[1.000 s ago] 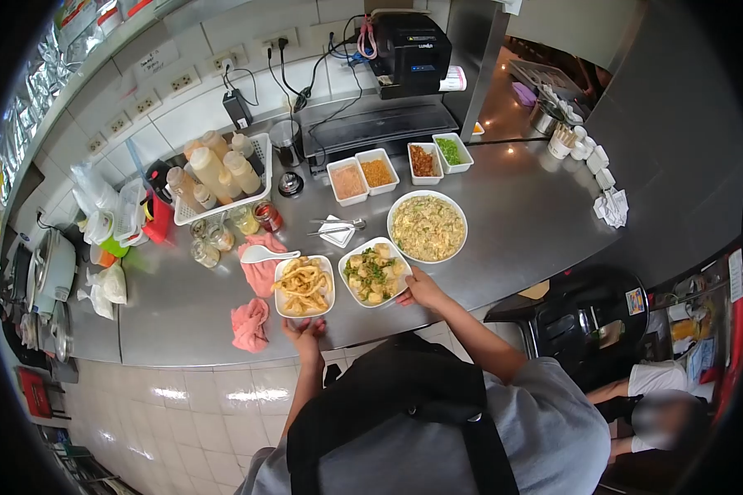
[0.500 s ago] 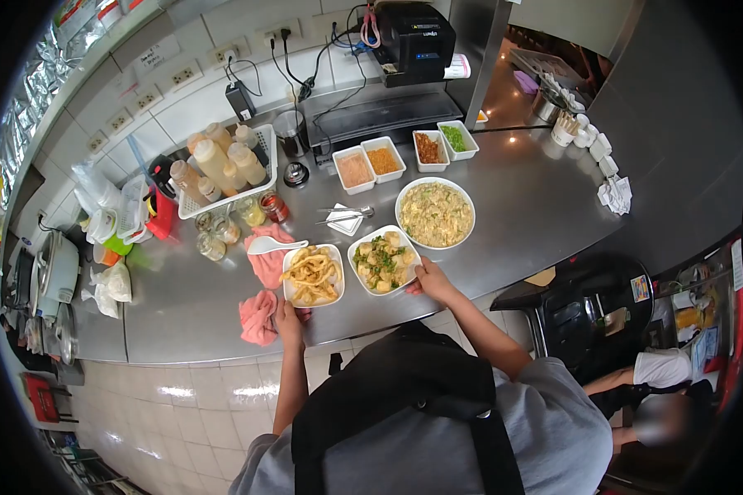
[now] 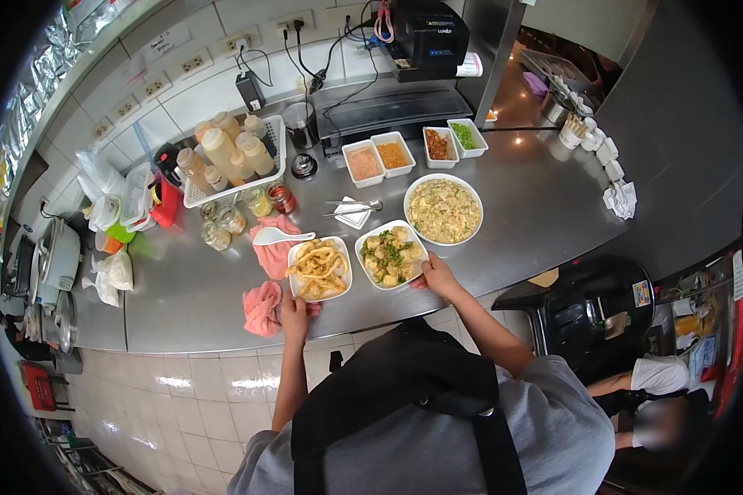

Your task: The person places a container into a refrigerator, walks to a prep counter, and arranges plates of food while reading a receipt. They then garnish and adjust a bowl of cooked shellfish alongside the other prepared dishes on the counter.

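Note:
My left hand (image 3: 294,315) grips the near left edge of a square white bowl of fried golden strips (image 3: 319,268); part of the fingers is hidden under the rim. My right hand (image 3: 437,276) is closed on the right edge of a second square white bowl with browned pieces and chopped greens (image 3: 390,256). Both bowls are at the counter's front, side by side with a small gap. Just behind the right one stands a large round bowl of fried rice (image 3: 443,209). A white spoon (image 3: 281,236) rests on a pink cloth (image 3: 274,257) left of the strips.
Small tubs of toppings (image 3: 392,154) line the back of the steel counter (image 3: 537,198). Tongs (image 3: 355,208) lie on a small white dish. To the left are a basket of sauce bottles (image 3: 231,157), jars (image 3: 216,234) and another pink cloth (image 3: 262,309). A person's arm (image 3: 615,384) shows lower right.
The whole view has shifted slightly, so everything on the counter appears a little higher and further right. Both hands keep their hold on the two square bowls.

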